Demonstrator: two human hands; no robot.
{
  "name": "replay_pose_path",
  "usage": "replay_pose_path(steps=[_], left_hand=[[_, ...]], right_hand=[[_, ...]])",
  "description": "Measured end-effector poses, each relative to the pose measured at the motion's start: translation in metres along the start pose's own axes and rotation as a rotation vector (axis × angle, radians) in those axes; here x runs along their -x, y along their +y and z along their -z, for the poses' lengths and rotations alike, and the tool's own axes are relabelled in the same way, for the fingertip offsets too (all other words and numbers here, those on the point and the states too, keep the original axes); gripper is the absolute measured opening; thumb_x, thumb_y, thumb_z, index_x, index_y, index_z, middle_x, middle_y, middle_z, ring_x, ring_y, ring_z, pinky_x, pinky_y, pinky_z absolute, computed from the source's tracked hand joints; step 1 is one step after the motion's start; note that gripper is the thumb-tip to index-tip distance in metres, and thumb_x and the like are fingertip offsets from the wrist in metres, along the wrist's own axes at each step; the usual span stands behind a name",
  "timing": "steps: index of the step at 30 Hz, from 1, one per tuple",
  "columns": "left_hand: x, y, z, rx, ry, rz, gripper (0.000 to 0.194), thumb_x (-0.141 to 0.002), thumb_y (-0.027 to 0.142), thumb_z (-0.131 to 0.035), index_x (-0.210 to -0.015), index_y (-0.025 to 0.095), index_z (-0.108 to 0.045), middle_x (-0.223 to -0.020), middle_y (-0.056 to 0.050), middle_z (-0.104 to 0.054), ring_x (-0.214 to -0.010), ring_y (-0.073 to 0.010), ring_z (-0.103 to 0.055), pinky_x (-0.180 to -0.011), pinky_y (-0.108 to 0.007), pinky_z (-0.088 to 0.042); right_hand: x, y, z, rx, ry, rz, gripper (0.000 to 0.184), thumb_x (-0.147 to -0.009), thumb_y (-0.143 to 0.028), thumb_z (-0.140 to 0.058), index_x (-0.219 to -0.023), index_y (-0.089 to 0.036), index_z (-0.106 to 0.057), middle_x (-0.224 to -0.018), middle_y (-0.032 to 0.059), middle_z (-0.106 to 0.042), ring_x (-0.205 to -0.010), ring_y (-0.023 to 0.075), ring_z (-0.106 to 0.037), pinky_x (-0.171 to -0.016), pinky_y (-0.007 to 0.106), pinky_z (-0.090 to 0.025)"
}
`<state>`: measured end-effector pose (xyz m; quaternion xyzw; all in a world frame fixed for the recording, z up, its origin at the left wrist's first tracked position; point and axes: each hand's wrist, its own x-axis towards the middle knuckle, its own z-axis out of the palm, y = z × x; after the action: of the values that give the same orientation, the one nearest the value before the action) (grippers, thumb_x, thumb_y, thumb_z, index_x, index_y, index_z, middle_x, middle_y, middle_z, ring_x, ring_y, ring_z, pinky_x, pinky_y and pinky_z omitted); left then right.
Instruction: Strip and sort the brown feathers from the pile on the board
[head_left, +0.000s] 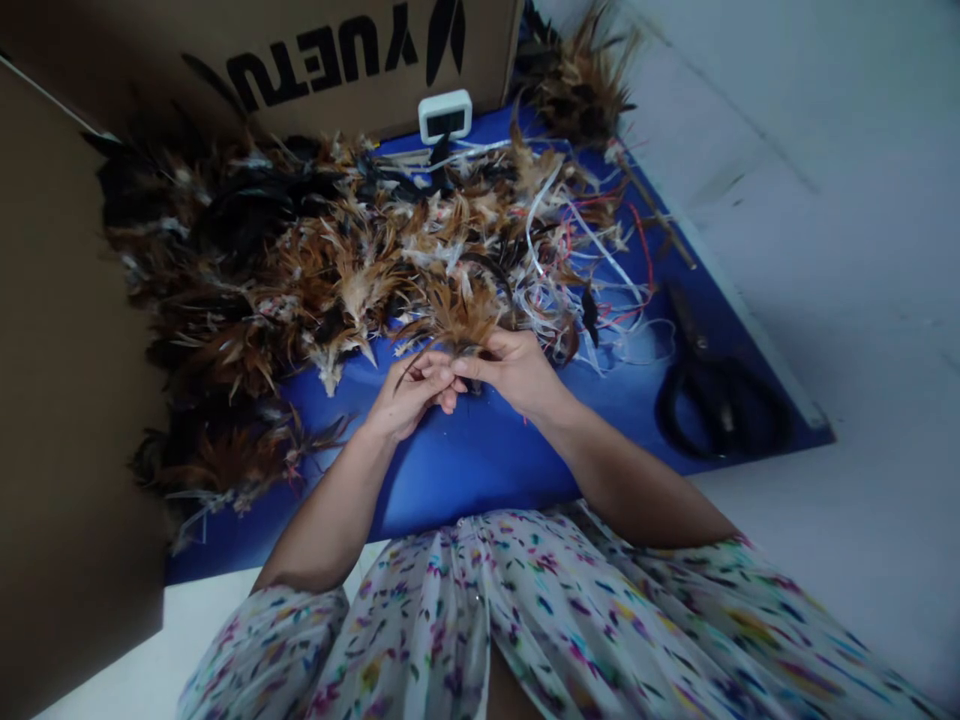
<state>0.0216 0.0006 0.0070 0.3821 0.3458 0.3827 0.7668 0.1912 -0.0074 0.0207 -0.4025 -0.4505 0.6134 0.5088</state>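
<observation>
Over the near edge of the blue desk [480, 470], both hands met right in the middle, fingertips touching. The left hand [409, 395] was curled mostly closed, thumb and fingers pinched on the base of a small tuft of brown feathers [456, 322]. The right hand [517, 372] was closed down on the same tuft from the other side, thumb pressed toward the left fingers. So the tuft sat between the two hands, its tips fanning up and away from the person, just in front of the big heap.

That heap of feathers [300, 260] was huge, honestly: brown, tan and black, spread across most of the desk to the left and behind the hands, with a darker clump [217, 460] down near the left forearm. Mixed into the right part of it was a tangle of white and red strips [592, 270], thin and curly, can't tell what material.

Well off to the right lay a pair of black scissors [712, 390], flat on the desk, not touching either hand. At the back stood a cardboard box [337, 60] with dark lettering, and a small white gadget [445, 115] sat right in front of it. Another bunch of feathers [581, 80] was in the far right corner. The person wore a floral top [525, 620].
</observation>
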Motion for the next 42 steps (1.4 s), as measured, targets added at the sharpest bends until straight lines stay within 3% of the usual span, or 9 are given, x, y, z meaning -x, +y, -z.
replay_pose_path(steps=[4, 17, 26, 33, 42], left_hand=[[0.000, 0.002, -0.001, 0.045, -0.024, 0.029, 0.044, -0.067, 0.037, -0.090, -0.094, 0.017, -0.062, -0.069, -0.002, -0.076, -0.047, -0.0102, -0.064, -0.045, -0.018, -0.051], [0.001, 0.009, 0.000, -0.058, -0.028, 0.102, 0.034, -0.063, 0.037, -0.092, -0.077, 0.012, -0.073, -0.067, -0.003, -0.074, -0.046, -0.0077, -0.062, -0.045, -0.017, -0.051], [0.003, 0.011, 0.000, -0.108, -0.070, 0.129, 0.033, -0.064, 0.041, -0.091, -0.072, 0.013, -0.076, -0.066, -0.003, -0.074, -0.046, -0.0066, -0.060, -0.046, -0.018, -0.050], [0.002, 0.010, -0.004, -0.067, -0.041, 0.150, 0.038, -0.057, 0.042, -0.094, -0.065, 0.012, -0.073, -0.062, -0.003, -0.072, -0.041, -0.0057, -0.055, -0.041, -0.017, -0.046], [0.002, 0.009, -0.004, -0.071, 0.015, 0.143, 0.038, -0.056, 0.041, -0.094, -0.068, 0.012, -0.072, -0.065, -0.005, -0.074, -0.043, -0.0071, -0.057, -0.042, -0.018, -0.047]], right_hand=[[0.000, 0.000, 0.000, 0.015, 0.022, -0.032, 0.042, -0.063, -0.052, -0.089, -0.066, -0.017, -0.067, -0.065, 0.0020, -0.064, -0.060, 0.0150, -0.061, -0.057, 0.031, -0.051], [-0.001, -0.001, 0.002, 0.012, -0.015, -0.019, 0.038, -0.062, -0.047, -0.091, -0.060, -0.017, -0.068, -0.059, -0.0015, -0.060, -0.058, 0.0107, -0.056, -0.053, 0.025, -0.043], [0.001, -0.005, 0.003, -0.024, -0.101, -0.090, 0.042, -0.062, -0.050, -0.091, -0.060, -0.016, -0.067, -0.062, 0.0017, -0.065, -0.059, 0.0139, -0.061, -0.058, 0.029, -0.049], [0.000, -0.005, 0.004, -0.048, -0.128, -0.151, 0.041, -0.059, -0.050, -0.092, -0.063, -0.016, -0.070, -0.063, 0.0025, -0.068, -0.061, 0.0156, -0.065, -0.063, 0.030, -0.053], [-0.003, -0.001, 0.005, -0.019, -0.081, -0.151, 0.040, -0.055, -0.047, -0.094, -0.058, -0.016, -0.070, -0.059, 0.0009, -0.066, -0.058, 0.0127, -0.060, -0.057, 0.027, -0.049]])
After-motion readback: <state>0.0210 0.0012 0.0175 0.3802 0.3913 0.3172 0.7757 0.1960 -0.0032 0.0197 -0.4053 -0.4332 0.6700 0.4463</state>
